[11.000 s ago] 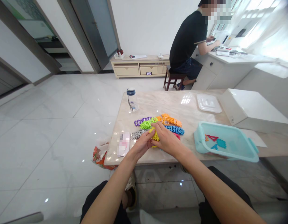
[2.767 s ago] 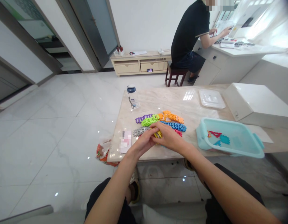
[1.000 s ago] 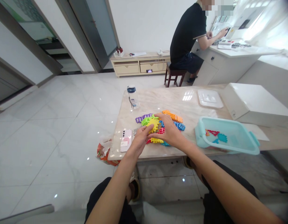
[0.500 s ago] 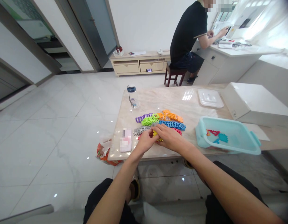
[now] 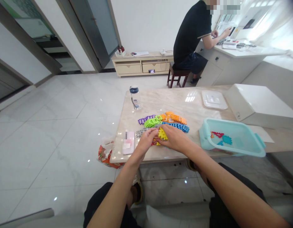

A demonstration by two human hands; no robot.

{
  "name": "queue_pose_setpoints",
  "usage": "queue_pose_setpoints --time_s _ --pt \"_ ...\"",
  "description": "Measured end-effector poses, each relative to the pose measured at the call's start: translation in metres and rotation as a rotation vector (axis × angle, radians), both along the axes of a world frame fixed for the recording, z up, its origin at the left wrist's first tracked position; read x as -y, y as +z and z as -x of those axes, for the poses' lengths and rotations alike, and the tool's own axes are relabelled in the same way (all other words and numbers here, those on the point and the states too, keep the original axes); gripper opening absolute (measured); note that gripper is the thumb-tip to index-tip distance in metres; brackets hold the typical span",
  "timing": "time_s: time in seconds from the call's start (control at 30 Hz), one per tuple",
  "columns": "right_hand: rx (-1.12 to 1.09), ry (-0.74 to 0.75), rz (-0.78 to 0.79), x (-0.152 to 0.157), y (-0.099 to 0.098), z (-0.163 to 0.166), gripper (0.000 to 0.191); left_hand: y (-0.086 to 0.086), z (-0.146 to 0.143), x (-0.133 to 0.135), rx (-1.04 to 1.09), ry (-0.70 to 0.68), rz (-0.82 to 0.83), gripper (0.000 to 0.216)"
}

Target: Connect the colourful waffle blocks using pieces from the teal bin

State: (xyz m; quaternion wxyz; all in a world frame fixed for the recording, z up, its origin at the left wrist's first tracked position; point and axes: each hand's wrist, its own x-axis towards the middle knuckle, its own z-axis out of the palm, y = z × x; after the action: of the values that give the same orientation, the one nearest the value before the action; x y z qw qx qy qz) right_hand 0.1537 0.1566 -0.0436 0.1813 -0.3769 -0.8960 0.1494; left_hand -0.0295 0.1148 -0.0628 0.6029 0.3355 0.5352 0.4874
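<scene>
Yellow notched plastic building pieces (image 5: 163,134) are held up at the near side of the table, between my two hands. My right hand (image 5: 176,137) is closed round them from the right. At their left edge, my left hand (image 5: 146,141) is closed with its fingertips against them. Just beyond lie rows of interlocking pieces sorted by colour: grey (image 5: 140,133), blue (image 5: 181,127), lime green (image 5: 153,121), purple (image 5: 145,119) and orange (image 5: 176,118). Some red pieces (image 5: 153,143) show below my hands, partly hidden.
A turquoise bin (image 5: 241,152) with a few pieces stands at the right, before a white box (image 5: 265,104) and a clear lid (image 5: 214,99). A bottle (image 5: 135,98) and a pink packet (image 5: 128,143) are at the left. Another person (image 5: 191,34) sits beyond the table.
The yellow pieces have turned into fuller view between my hands. My left hand has shifted slightly left and down, and my right hand has tilted.
</scene>
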Motion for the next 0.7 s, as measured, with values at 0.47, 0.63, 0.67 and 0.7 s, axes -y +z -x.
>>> queue_pose_setpoints --time_s 0.47,0.63,0.67,0.7 --pt "0.176 -0.317 0.045 -0.063 -0.037 -0.093 0.031 0.009 0.005 -0.019 0.175 0.120 0.015 0.030" --pt "0.166 -0.299 0.167 -0.081 -0.068 -0.091 0.036 0.019 0.009 -0.022 0.246 0.138 -0.011 0.028" --pt "0.161 -0.285 0.178 -0.085 -0.073 -0.088 0.038 0.020 0.012 -0.022 0.250 0.144 -0.015 0.029" --pt "0.162 -0.274 0.183 -0.088 -0.077 -0.084 0.039 0.020 0.014 -0.021 0.253 0.150 -0.017 0.029"
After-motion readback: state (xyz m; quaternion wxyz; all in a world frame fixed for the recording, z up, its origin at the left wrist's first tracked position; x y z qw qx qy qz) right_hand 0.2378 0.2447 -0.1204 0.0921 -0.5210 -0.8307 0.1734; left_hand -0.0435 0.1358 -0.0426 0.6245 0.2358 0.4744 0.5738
